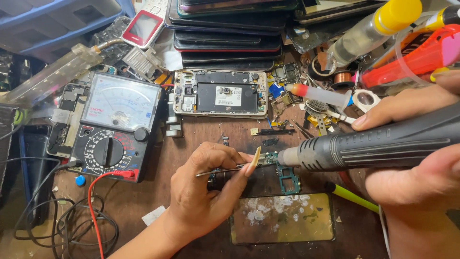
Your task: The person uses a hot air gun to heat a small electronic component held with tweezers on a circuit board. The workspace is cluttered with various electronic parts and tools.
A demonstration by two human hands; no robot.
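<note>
While the small green circuit board [286, 178] lies on the surface between both hands, the left hand [206, 192] pinches tweezers [225, 169] whose tips point rightward at its upper end. From the opposite side the right hand [421, 158], wrapped closed around a grey hot-air tool [373, 146], aims the nozzle leftward, almost meeting the tips.

The circuit board [282, 172] lies mid-table, between the left hand [206, 192] and right hand [421, 158]. The meter [115, 124] sits left, the opened phone [220, 93] behind, stacked phones [225, 33] farther back, a glass panel [282, 218] nearest.
</note>
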